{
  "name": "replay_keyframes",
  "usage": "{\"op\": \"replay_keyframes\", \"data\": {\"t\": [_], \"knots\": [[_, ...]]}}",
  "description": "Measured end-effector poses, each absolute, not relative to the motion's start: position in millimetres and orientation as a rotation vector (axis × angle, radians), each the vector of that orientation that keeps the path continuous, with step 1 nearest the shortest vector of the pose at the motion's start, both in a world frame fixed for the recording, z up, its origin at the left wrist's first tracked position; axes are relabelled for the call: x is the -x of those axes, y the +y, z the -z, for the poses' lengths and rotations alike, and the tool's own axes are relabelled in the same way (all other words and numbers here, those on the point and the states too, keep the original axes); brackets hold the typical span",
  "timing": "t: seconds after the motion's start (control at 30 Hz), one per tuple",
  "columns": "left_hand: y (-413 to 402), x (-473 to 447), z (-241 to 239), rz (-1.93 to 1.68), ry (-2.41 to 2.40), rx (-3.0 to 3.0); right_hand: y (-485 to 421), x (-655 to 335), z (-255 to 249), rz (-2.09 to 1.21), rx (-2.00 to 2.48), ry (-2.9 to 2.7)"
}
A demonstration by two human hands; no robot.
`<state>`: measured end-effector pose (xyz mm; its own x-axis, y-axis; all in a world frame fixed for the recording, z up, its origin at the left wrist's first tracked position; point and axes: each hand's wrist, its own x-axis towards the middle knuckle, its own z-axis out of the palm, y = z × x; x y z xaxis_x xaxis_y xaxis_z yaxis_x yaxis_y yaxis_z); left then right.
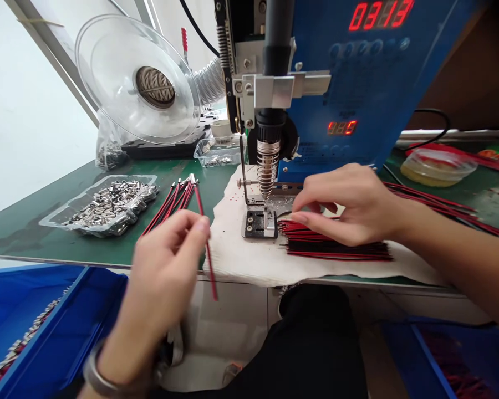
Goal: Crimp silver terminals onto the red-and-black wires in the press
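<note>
My left hand (166,266) pinches a thin red wire (204,238) with a metal terminal at its far end, holding it upright-tilted above the bench's front edge. Just behind it lies a small bunch of finished red-and-black wires (168,205). My right hand (349,202) rests with fingers curled and pressed together on a stack of red-and-black wires (336,246) lying on a white cloth (241,260); what its fingertips pinch I cannot make out. The fingertips sit right of the metal fixture (260,221) under the machine's soldering head (268,160).
A blue machine (357,83) with red digit displays stands behind. A clear tray of metal terminals (108,205) sits left, a clear solder spool (137,77) behind it. Blue bins (45,321) hang below the green bench; more wires (441,208) trail right.
</note>
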<state>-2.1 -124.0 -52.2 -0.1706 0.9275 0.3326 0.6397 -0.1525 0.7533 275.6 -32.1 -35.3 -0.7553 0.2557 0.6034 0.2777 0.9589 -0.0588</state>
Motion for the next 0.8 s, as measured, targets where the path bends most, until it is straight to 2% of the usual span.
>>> {"op": "replay_keyframes", "data": {"t": [0.13, 0.2, 0.27, 0.57, 0.8], "knots": [[-83.4, 45.5, 24.7, -0.525, 2.316, -2.102, -17.0, -282.6, 36.7, -0.073, 0.542, -2.774], [-66.0, 54.8, 15.1, -0.116, 2.415, -2.155, -14.1, -283.2, 37.9, -0.110, 0.616, -2.823], [-53.3, 59.6, 9.7, 0.108, 2.430, -2.152, -13.5, -282.9, 38.5, -0.123, 0.659, -2.837], [-27.2, 72.2, 7.6, 0.341, 2.459, -2.091, -12.9, -284.2, 39.4, -0.126, 0.668, -2.835], [-31.8, 64.0, 4.2, 0.219, 2.483, -2.130, -15.7, -282.1, 39.0, -0.126, 0.640, -2.827]]}}
